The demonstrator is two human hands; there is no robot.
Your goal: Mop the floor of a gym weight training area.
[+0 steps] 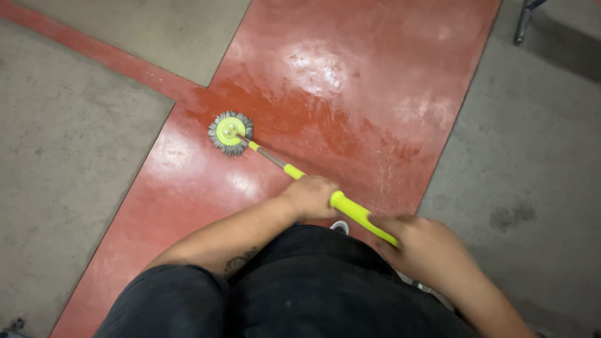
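The mop [300,178] lies slanted across a red floor band [350,94], its round grey head [231,133] flat on the floor toward the far left and its yellow-green handle [357,216] running back to the near right, up to the person's body. The head sits just inside the red band's left edge, near where a narrow red stripe [94,53] branches off to the far left. Grey concrete [69,144] lies left of that edge, and more concrete [532,163] spreads past the band's right edge. The red surface far and right of the head is broad and glossy, with bright wet-looking patches. A metal leg [521,25] stands at the far right corner, well apart from the mop.

The left hand [310,196] is lower down the shaft, knuckles up, its grip clenched around the handle where the yellow-green sleeve begins; the forearm comes in from the near left, across the dark shirt [300,288]. The right hand [426,247] is at the handle's near end, its grip closed over the tip, wrist bent and forearm running off to the near right. The two hands are near each other, with a bare stretch of handle between them. A bit of white shoe [340,226] shows under the handle.
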